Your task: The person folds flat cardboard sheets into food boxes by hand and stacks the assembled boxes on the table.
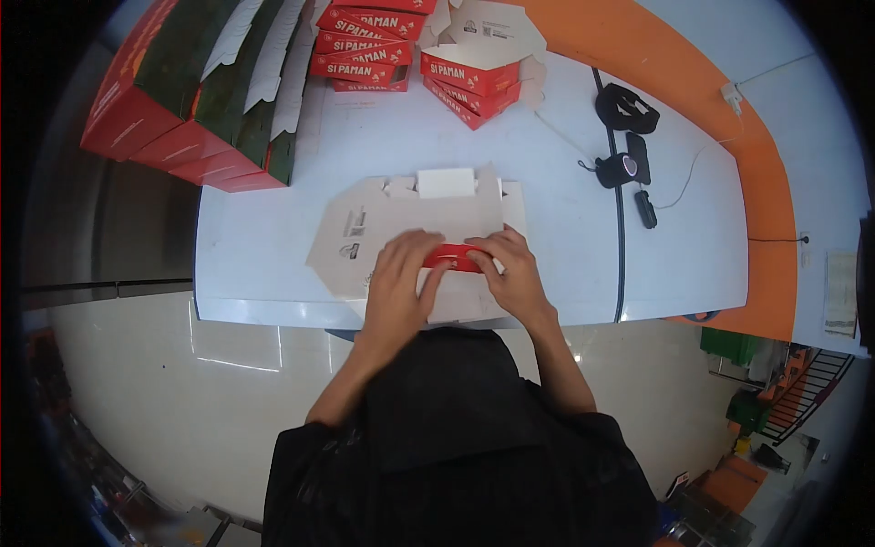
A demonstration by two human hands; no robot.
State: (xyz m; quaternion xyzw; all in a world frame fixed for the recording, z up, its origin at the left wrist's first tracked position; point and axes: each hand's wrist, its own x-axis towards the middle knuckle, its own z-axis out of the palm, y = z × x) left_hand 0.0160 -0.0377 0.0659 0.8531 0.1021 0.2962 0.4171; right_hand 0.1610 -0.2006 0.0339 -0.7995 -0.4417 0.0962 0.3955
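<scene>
An unfolded cardboard box [392, 205] lies with its pale side up near the table's front edge. A red flap [454, 258] of it stands up between my hands. My left hand [401, 269] grips the flap's left end, with the fingers over its top edge and the thumb in front. At the flap's right end, my right hand [509, 272] pinches it between fingers and thumb. Beyond the hands, a white flap [447, 183] is raised at the cardboard's far side.
Folded red boxes [365, 68] are stacked at the back, with more boxes [469, 82] beside them. Large red cartons [182, 137] stand at the back left. A black strap [627, 108], a dark round device [616, 170] and a phone [638, 157] lie at the right.
</scene>
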